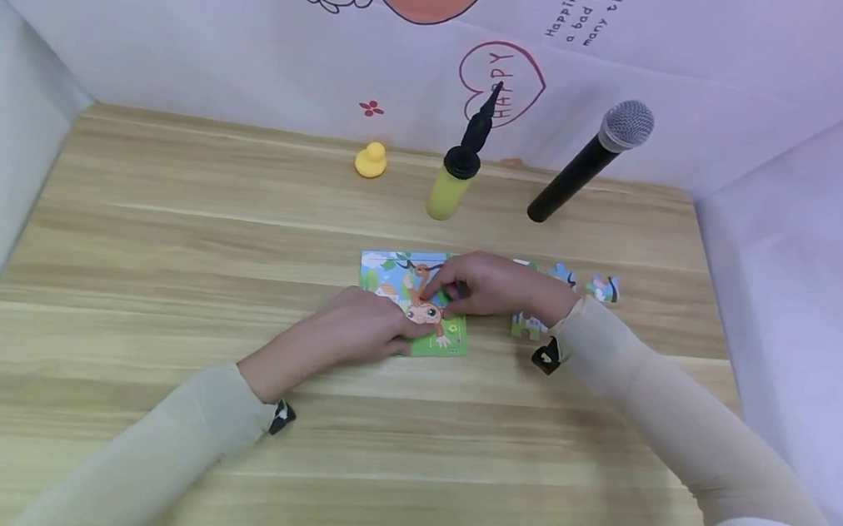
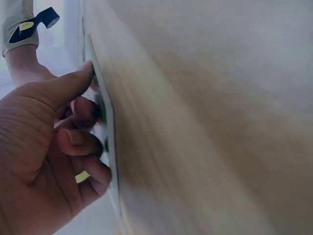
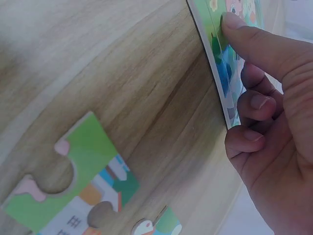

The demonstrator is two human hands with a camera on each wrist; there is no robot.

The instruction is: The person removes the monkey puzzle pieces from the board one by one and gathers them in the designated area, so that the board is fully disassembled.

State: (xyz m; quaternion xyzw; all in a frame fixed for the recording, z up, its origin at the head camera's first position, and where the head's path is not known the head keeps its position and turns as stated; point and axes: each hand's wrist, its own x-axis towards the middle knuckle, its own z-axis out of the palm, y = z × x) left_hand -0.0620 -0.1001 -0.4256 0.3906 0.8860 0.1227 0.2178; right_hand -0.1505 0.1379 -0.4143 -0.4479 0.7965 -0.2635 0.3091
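A flat jigsaw board (image 1: 376, 263) with a monkey picture lies on the wooden table, partly covered by both hands. My left hand (image 1: 367, 325) rests over its lower left, the thumb straight on the picture and the other fingers loosely bent. From the upper right, my right hand (image 1: 491, 284) touches the board's middle with thumb and forefinger apart. In the right wrist view the right thumb (image 3: 244, 29) presses on the picture near its edge, the other fingers bent beside it. Close by lies a loose puzzle piece (image 3: 98, 152) with a green border and a house.
More puzzle pieces (image 1: 603, 288) lie right of the board, partly under the right wrist. Along the back stand a yellow rubber duck (image 1: 372, 161), a yellow-green bottle with a black nozzle (image 1: 448, 194) and a black microphone (image 1: 575, 176). White printed cloth (image 1: 222, 45) walls the table.
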